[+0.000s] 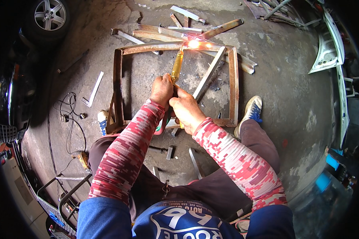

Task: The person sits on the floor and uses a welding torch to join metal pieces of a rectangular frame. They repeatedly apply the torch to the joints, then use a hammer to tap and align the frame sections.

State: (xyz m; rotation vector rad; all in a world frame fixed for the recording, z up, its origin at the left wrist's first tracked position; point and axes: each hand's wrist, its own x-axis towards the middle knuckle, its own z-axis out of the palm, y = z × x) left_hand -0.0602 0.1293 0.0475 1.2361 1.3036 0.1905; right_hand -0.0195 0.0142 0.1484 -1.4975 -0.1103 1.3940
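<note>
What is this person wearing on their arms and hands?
Snug arm sleeves, patterned in blocky red, pink and whitish patches, run to both wrists. Blue shirt sleeves show nearer the shoulders. The left hand and right hand are gloveless.

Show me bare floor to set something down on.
The widest bare floor is right, between frame and white panel; a smaller patch lies between wheel and loose bars. Crowded: the frame's far side, where those bars overlap.

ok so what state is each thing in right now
Brass-coloured torch: lit, glaring at its tip
Rusty rectangular metal frame: lying down, far bar glowing beside the tip
Bare left hand: closed around the torch
Bare right hand: closed just behind it
Long grey metal bar: slanting, overlapping the far bar
Thin black cable: loosely tangled
</note>
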